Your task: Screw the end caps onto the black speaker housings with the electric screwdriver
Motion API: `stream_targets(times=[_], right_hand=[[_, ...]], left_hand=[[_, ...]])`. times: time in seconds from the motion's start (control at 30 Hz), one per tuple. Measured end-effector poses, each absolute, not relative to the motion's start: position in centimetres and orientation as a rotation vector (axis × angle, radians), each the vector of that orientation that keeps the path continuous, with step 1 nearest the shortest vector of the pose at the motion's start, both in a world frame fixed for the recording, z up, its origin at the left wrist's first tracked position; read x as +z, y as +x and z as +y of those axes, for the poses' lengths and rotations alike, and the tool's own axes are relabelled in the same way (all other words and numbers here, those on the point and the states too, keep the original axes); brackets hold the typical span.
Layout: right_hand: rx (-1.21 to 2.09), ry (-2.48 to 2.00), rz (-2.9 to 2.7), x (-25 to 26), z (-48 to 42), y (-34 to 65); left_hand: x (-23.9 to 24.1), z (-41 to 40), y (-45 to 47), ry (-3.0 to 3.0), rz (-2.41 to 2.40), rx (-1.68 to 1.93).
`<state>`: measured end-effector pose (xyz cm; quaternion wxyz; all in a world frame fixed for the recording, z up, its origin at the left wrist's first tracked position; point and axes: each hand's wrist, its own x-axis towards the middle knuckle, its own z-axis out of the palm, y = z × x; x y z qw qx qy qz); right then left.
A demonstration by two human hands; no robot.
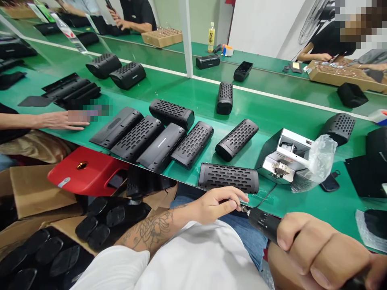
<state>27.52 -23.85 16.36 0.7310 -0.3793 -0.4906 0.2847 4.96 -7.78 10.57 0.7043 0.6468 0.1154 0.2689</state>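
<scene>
The left hand's (218,206) thumb and forefinger are pinched together at the bit tip of the electric screwdriver (262,222). Whether a screw sits between them I cannot tell. The other fingers curl against the nearest speaker housing (228,177), which lies at the belt's near edge. The right hand (317,250) is wrapped tight round the driver's grip.

The likely risks are that the bit slips and nicks the fingertip so close to it, or that a push rolls this housing off the edge.

There are eleven housings on this belt, including this one. Six are clustered just beyond it, one stands upright farther back, one is off to the right and two are far left. There is one screw feeder (282,158) to its right and one red stool (83,171) to its left.
</scene>
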Motion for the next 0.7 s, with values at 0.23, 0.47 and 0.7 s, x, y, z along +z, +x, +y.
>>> stream_targets(times=[0.23, 0.47, 0.7], right_hand=[[0.453, -0.756, -1.045, 17.3, -21.1, 25.6], [0.565, -0.735, -1.152, 17.1, -13.5, 25.8], [0.631, -0.776, -1.194, 16.3, -11.6, 23.5]], left_hand=[[9.7, -6.0, 3.1, 2.155, 0.276, 0.748], [8.1, -1.5, -0.1, 2.718, 0.702, 0.533], [5.4, -0.9, -0.1, 2.588, 0.623, 0.641]])
